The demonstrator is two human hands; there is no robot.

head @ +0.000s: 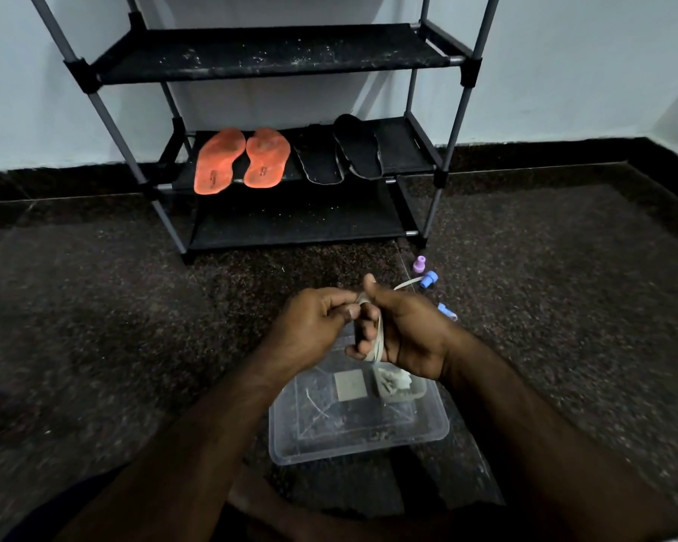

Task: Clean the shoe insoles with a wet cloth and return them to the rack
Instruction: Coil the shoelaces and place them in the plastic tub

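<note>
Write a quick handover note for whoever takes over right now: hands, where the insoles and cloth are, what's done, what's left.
Left hand and right hand: both closed on a pale cloth strip, held above the clear plastic tub on the floor.
Insoles: orange pair and black pair all lie on the rack's middle shelf.
Small purple and blue caps lie on the floor right of the hands.
Done: cannot tell whether any insole has been wiped.
Left: finish with the cloth, wipe any uncleaned insoles, return them to the rack.

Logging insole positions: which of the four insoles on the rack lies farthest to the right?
The black insole at the right end of the middle shelf, overlapping the other black one; both orange insoles sit left of them.
</note>
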